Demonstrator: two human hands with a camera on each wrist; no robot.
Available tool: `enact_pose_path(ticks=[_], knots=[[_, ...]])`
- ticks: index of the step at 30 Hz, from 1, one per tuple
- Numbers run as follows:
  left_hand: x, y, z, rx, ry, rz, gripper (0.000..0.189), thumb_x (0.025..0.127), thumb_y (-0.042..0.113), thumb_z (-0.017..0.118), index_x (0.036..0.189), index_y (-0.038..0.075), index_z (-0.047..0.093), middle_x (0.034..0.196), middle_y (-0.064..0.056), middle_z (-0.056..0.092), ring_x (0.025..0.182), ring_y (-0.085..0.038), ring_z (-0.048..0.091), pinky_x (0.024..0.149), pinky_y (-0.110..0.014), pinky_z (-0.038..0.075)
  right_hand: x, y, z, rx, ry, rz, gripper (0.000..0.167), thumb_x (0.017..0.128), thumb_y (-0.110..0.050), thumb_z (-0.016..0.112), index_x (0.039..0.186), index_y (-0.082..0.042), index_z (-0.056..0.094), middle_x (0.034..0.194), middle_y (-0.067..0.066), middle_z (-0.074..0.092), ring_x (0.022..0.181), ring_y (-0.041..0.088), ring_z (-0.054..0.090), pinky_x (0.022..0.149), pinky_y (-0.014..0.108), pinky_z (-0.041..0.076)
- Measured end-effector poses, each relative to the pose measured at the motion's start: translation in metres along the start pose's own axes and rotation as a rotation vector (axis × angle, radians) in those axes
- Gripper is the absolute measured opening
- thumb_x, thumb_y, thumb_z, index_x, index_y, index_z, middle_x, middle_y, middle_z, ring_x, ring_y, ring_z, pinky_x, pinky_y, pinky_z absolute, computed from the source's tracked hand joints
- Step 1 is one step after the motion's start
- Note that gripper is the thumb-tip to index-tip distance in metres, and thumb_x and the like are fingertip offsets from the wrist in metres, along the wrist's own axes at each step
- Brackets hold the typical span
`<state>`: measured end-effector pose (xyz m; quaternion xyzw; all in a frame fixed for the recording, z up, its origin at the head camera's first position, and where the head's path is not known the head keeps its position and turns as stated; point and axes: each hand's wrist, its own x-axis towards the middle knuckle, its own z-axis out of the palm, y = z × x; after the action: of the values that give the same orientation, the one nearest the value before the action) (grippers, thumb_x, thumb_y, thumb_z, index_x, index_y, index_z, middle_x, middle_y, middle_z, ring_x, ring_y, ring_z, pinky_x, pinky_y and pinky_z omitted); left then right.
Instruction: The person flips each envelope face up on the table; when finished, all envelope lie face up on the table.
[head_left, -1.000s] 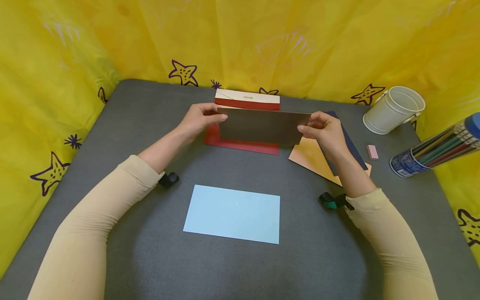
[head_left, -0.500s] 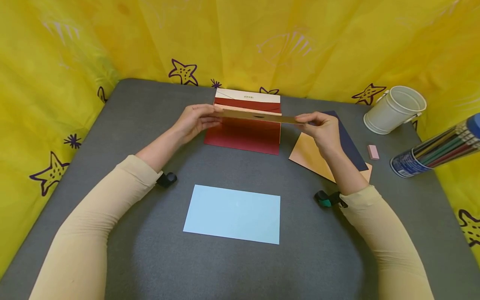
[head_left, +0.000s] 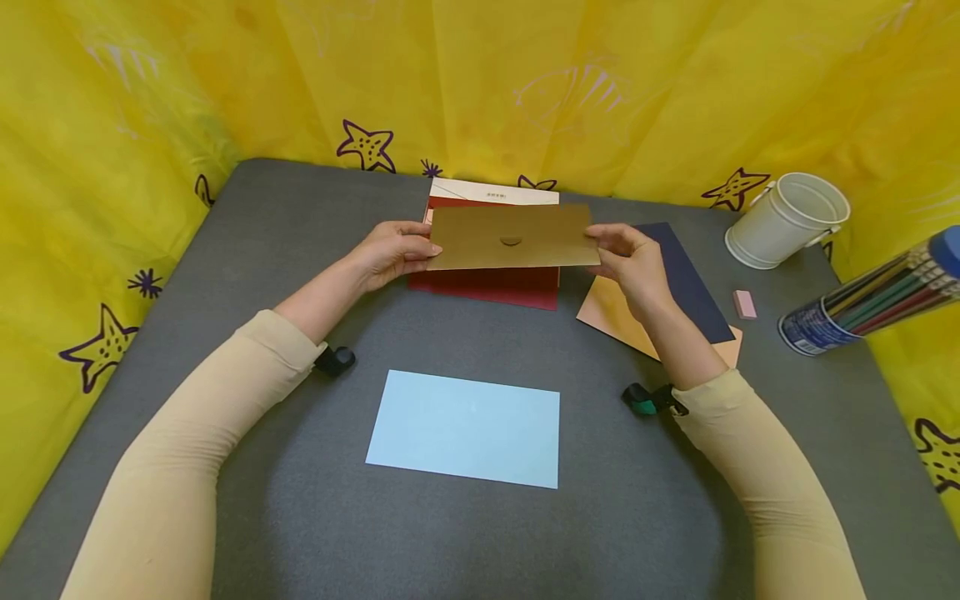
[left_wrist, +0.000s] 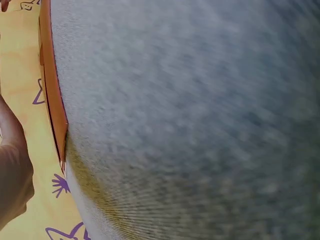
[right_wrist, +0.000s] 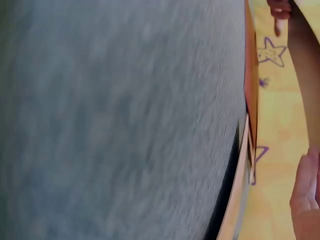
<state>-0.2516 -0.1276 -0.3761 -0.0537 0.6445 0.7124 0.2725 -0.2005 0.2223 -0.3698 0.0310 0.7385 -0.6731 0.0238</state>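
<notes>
Gold envelope (head_left: 513,237) has tipped since half a second ago: it was nearly edge-on to our head camera, now its broad face shows, crescent mark at centre. Left to right: left-wrist camera (head_left: 336,360) sits beside the cuff; then we've got the left hand (head_left: 393,250) pinching the envelope's left edge, thumb on the face toward us. Pale blue sheet (head_left: 465,429) lies flat on the grey table (head_left: 300,533), nearer to us than the envelope. Red paper piece (head_left: 487,296) shows below the envelope's lower edge, and a cream strip (head_left: 491,192) with small print peeks out above the top edge. We hold the envelope raised, roughly level side to side; the right-wrist view shows it apart from the tabletop items. Right hand (head_left: 633,260) pinches its right edge. Under and beside that forearm, a navy sheet (head_left: 693,287) overlaps an orange piece (head_left: 615,308). Next we see the pink eraser (head_left: 745,305) flat on the table, then a cream pail (head_left: 765,225) behind it, then a blue tin (head_left: 817,327) full of pencils (head_left: 888,287) at far right. Yellow curtain (head_left: 480,83) backs everything.
</notes>
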Motion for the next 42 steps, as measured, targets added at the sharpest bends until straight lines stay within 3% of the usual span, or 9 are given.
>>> enact_pose_path(ticks=[5, 8, 11, 17, 21, 24, 28, 33, 42], knots=[[0.001, -0.001, 0.005, -0.034, -0.001, 0.013, 0.025, 0.091, -0.002, 0.063, 0.112, 0.002, 0.051, 0.083, 0.0, 0.067, 0.071, -0.007, 0.067, 0.065, -0.02, 0.057, 0.0, -0.002, 0.003, 0.426, -0.115, 0.152, 0.046, 0.103, -0.002, 0.038, 0.148, 0.001, 0.03, 0.102, 0.002, 0.07, 0.089, 0.017, 0.073, 0.079, 0.026, 0.061], [0.0, -0.002, 0.011, -0.055, -0.014, 0.018, 0.017, 0.091, -0.004, 0.061, 0.103, 0.004, 0.054, 0.085, -0.001, 0.067, 0.072, -0.008, 0.067, 0.065, -0.021, 0.058, 0.0, -0.002, 0.006, 0.674, -0.211, 0.227, 0.042, 0.103, -0.004, 0.029, 0.145, -0.001, 0.032, 0.113, 0.009, 0.067, 0.106, 0.025, 0.068, 0.087, 0.03, 0.06], [-0.001, -0.004, 0.019, -0.053, -0.031, 0.018, 0.014, 0.092, -0.007, 0.058, 0.1, 0.003, 0.053, 0.086, -0.002, 0.066, 0.073, -0.008, 0.067, 0.065, -0.022, 0.059, -0.002, 0.0, 0.014, 0.745, -0.264, 0.244, 0.036, 0.103, -0.002, 0.027, 0.136, -0.004, 0.041, 0.117, 0.012, 0.065, 0.112, 0.028, 0.065, 0.092, 0.031, 0.058], [-0.002, -0.008, 0.032, -0.008, -0.088, -0.028, 0.023, 0.091, -0.009, 0.059, 0.111, -0.001, 0.052, 0.1, -0.007, 0.062, 0.081, -0.012, 0.069, 0.069, -0.024, 0.061, -0.006, 0.001, 0.032, 0.589, -0.161, 0.243, 0.02, 0.1, 0.0, 0.049, 0.12, -0.004, 0.049, 0.103, 0.007, 0.066, 0.087, 0.018, 0.072, 0.081, 0.027, 0.061], [-0.004, -0.009, 0.036, 0.043, -0.125, -0.047, 0.053, 0.091, -0.008, 0.06, 0.14, 0.001, 0.042, 0.119, -0.01, 0.057, 0.092, -0.014, 0.067, 0.072, -0.025, 0.061, -0.006, -0.001, 0.034, 0.486, -0.1, 0.238, 0.021, 0.099, -0.001, 0.052, 0.119, -0.003, 0.045, 0.1, 0.005, 0.063, 0.079, 0.013, 0.072, 0.075, 0.024, 0.061], [-0.004, -0.01, 0.035, 0.098, -0.136, -0.043, 0.055, 0.092, -0.006, 0.061, 0.142, -0.002, 0.04, 0.118, -0.01, 0.058, 0.09, -0.014, 0.067, 0.073, -0.024, 0.061, -0.005, -0.002, 0.033, 0.4, -0.106, 0.232, 0.012, 0.1, -0.003, 0.052, 0.111, -0.003, 0.05, 0.09, 0.003, 0.066, 0.072, 0.012, 0.07, 0.072, 0.023, 0.061], [-0.005, -0.012, 0.036, 0.168, -0.16, -0.014, 0.04, 0.093, 0.001, 0.062, 0.131, -0.006, 0.051, 0.102, -0.004, 0.065, 0.082, -0.011, 0.068, 0.074, -0.023, 0.06, -0.006, -0.002, 0.034, 0.227, -0.159, 0.206, 0.006, 0.099, -0.006, 0.054, 0.095, -0.007, 0.057, 0.077, -0.002, 0.063, 0.067, 0.009, 0.064, 0.068, 0.02, 0.059], [-0.005, -0.012, 0.041, 0.198, -0.19, 0.025, 0.027, 0.093, 0.005, 0.062, 0.119, -0.005, 0.058, 0.093, 0.0, 0.065, 0.08, -0.01, 0.067, 0.074, -0.023, 0.059, -0.01, -0.002, 0.041, 0.054, -0.274, 0.184, 0.009, 0.101, -0.009, 0.052, 0.108, -0.006, 0.057, 0.08, -0.007, 0.062, 0.07, 0.006, 0.061, 0.068, 0.02, 0.055], [-0.004, -0.01, 0.042, 0.104, -0.061, 0.031, 0.015, 0.093, 0.002, 0.063, 0.107, 0.002, 0.058, 0.087, 0.001, 0.065, 0.074, -0.009, 0.067, 0.069, -0.022, 0.06, -0.013, -0.005, 0.04, -0.038, -0.428, 0.257, 0.019, 0.098, -0.015, 0.059, 0.112, -0.006, 0.051, 0.086, -0.005, 0.064, 0.075, 0.01, 0.064, 0.073, 0.024, 0.059]])
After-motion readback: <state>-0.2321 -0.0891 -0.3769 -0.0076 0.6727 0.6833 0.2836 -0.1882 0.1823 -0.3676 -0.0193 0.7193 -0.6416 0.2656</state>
